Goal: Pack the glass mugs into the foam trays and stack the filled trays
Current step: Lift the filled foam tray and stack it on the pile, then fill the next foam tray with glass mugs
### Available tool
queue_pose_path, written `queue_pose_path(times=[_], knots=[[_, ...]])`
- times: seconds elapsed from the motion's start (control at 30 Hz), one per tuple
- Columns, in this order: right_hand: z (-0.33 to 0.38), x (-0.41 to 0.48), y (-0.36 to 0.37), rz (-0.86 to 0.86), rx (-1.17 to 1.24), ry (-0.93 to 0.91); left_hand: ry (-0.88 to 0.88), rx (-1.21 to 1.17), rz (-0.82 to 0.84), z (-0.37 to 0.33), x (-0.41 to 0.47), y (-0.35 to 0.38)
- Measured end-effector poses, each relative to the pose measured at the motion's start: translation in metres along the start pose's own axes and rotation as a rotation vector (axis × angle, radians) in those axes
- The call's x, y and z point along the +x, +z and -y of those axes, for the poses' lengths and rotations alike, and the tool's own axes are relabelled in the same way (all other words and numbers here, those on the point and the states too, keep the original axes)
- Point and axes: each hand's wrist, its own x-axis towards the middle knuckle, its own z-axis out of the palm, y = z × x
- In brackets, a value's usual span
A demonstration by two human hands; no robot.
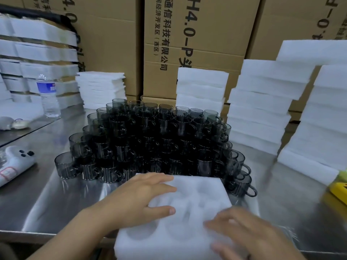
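- An empty foam tray (pixel 197 192) is held flat at the near edge of the steel bench (pixel 56 194) by the left hand (pixel 142 199) and the right hand (pixel 244 233). The fingers are extended and nothing is gripped.
- The tray appears to overhang the edge, so it could be tipped off if released.
- The smoked glass mugs (pixel 150 139) are piled in tiers just behind the tray. The pile could be toppled by a forward shove.
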Motion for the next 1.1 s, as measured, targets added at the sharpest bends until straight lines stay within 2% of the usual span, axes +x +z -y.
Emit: queue_pose_path(times=[0.07, 0.13, 0.23, 0.33, 0.47, 0.63, 0.7, 0.8, 0.97, 1.1], knots=[[-0.019, 0.021, -0.001, -0.150, -0.009, -0.061, 0.019, -0.045, -0.026, 0.003, 0.002, 0.005], [-0.042, 0.047, -0.001, -0.216, -0.033, 0.020, 0.024, -0.078, -0.066, 0.005, 0.002, 0.009], [-0.057, 0.081, 0.005, -0.013, -0.159, 0.155, 0.013, -0.144, -0.096, 0.006, 0.001, 0.011], [-0.072, 0.101, 0.011, 0.162, -0.185, 0.137, -0.015, -0.198, -0.115, 0.007, 0.001, 0.013], [-0.070, 0.114, 0.022, 0.234, -0.251, 0.146, -0.025, -0.218, -0.135, 0.006, 0.000, 0.015], [-0.070, 0.118, 0.023, 0.240, -0.294, 0.136, -0.034, -0.237, -0.138, 0.005, 0.000, 0.015], [-0.065, 0.119, 0.021, 0.153, -0.216, 0.100, -0.034, -0.244, -0.146, 0.006, 0.000, 0.015], [-0.046, 0.124, 0.018, -0.014, 0.081, 0.079, -0.032, -0.253, -0.152, 0.005, 0.001, 0.015], [-0.009, 0.137, 0.036, -0.101, 0.482, 0.094, -0.038, -0.240, -0.182, 0.005, 0.001, 0.014], [0.005, 0.139, 0.069, -0.266, 0.628, 0.093, -0.042, -0.284, -0.176, 0.003, 0.001, 0.012]])
